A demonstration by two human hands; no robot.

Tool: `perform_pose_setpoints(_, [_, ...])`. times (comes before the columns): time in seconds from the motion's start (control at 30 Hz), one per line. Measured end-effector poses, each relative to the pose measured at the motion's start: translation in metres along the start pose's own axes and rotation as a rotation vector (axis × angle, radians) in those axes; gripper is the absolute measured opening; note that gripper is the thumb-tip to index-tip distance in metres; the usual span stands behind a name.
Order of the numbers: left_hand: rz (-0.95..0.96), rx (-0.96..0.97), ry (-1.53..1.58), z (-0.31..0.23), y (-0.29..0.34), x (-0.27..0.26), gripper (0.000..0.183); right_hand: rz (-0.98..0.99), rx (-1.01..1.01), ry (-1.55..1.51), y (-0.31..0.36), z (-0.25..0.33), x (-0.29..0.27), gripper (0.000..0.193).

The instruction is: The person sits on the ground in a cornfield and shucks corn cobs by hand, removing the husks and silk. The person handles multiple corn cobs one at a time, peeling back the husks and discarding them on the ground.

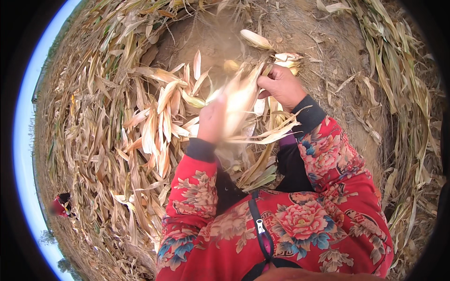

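Observation:
Between my two hands is a corn ear in pale, dry husk, smeared by motion. My right hand pinches the husk near its upper end, with the fingers closed on it. Against the left side of the ear lies my left hand, too blurred to show its fingers. Long loose husk strips hang below my right hand. Just beyond the hands, another husked ear rests on the soil, with a partly opened ear nearer my right hand.
Peeled husks are heaped to the left of my hands. Dry corn stalks cover the ground on the left, and a row of stalks lies along the right. Bare soil shows between. A person in red is far off at left.

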State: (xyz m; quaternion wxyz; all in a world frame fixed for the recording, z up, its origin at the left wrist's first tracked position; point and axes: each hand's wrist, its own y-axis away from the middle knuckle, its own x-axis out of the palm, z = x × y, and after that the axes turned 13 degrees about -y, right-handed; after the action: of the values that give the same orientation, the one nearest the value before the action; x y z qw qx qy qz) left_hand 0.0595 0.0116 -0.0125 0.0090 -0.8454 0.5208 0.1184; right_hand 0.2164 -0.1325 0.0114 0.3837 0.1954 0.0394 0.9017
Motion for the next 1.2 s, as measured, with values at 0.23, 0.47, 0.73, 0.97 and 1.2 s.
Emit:
perform_pose_setpoints(0.23, [0.015,0.137,-0.139,0.006,0.002,-0.004,0.053,-0.002,0.136,-0.491,-0.003,-0.028,0.007,0.021])
perform_pose_setpoints(0.47, [0.126,-0.232,0.771,0.013,-0.010,0.018,0.059,-0.035,-0.054,-0.241,0.001,-0.003,0.016,0.021])
perform_pose_setpoints(0.73, [0.114,-0.276,0.675,0.053,-0.017,0.024,0.050,-0.027,-0.303,-0.038,-0.007,-0.020,0.018,0.025])
perform_pose_setpoints(0.97, [-0.109,-0.259,1.041,0.052,-0.035,0.003,0.045,-0.016,-0.408,0.231,0.023,-0.006,0.042,0.025])
perform_pose_setpoints(1.2, [-0.315,-0.327,1.227,0.067,-0.043,-0.079,0.066,0.681,-0.622,0.876,0.080,-0.043,0.088,0.013])
